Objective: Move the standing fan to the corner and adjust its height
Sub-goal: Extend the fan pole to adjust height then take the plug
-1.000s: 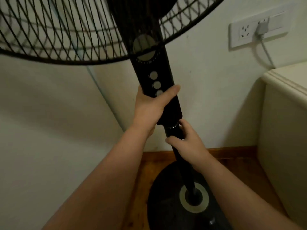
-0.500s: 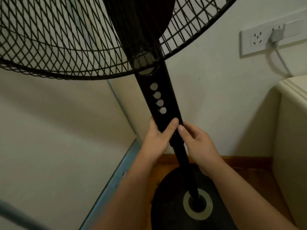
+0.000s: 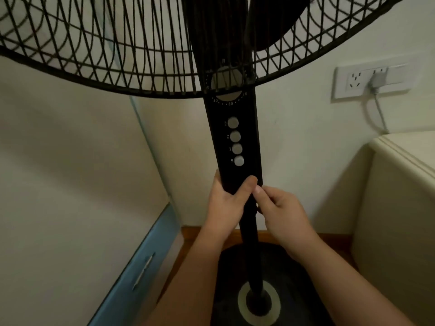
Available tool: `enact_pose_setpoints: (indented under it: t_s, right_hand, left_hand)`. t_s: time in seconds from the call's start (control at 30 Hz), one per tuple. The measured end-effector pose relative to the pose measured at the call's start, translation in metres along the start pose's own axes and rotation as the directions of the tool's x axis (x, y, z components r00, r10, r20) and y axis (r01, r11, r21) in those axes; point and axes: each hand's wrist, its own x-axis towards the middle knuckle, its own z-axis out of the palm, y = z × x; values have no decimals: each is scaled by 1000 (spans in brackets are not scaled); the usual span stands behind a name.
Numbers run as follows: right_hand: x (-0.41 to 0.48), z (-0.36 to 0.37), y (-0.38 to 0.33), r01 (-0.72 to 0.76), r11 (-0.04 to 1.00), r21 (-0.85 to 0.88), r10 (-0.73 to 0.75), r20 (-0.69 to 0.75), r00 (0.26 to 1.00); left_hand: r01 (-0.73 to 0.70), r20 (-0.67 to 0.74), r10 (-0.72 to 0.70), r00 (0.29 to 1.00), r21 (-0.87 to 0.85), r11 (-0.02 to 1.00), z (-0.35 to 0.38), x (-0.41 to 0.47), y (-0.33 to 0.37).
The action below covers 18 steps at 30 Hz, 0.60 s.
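A black standing fan (image 3: pixel 235 142) stands upright in the room's corner, its wire grille (image 3: pixel 106 50) filling the top of the view. Its control column carries a dial and several round grey buttons. The round base (image 3: pixel 294 290) rests on the wooden floor. My left hand (image 3: pixel 227 208) wraps the bottom end of the control column. My right hand (image 3: pixel 280 212) pinches the pole's collar just below that, fingertips touching the left thumb. The collar itself is mostly hidden by the fingers.
A cream cabinet (image 3: pixel 400 208) stands close on the right. A white and blue drawer unit (image 3: pixel 131 267) is on the left. A wall socket (image 3: pixel 367 78) with a plug and cable sits at upper right. Walls meet just behind the fan.
The control column has slid down relative to the pole, and my left hand has moved from the buttons to its bottom end. My right hand stays at the collar. The view has shifted.
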Motion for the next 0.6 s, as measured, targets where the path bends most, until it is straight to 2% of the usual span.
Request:
enact_pose_setpoints:
  t_s: [0.33,0.43,0.6]
  right_hand:
    - [-6,2,-16,-28,999,41,29,-13,1000]
    - [-4,0,-22,1,1000,10,-1,-10,1000]
    - [2,-1,-36,59,994,92,-57,-20,998]
  left_hand:
    - [4,19,-3,1000,-64,998,1,0,3]
    - [-24,19,25,1000,-80,996,0,1,9]
    - [-75,25,77,997,-71,995,-1,12,30]
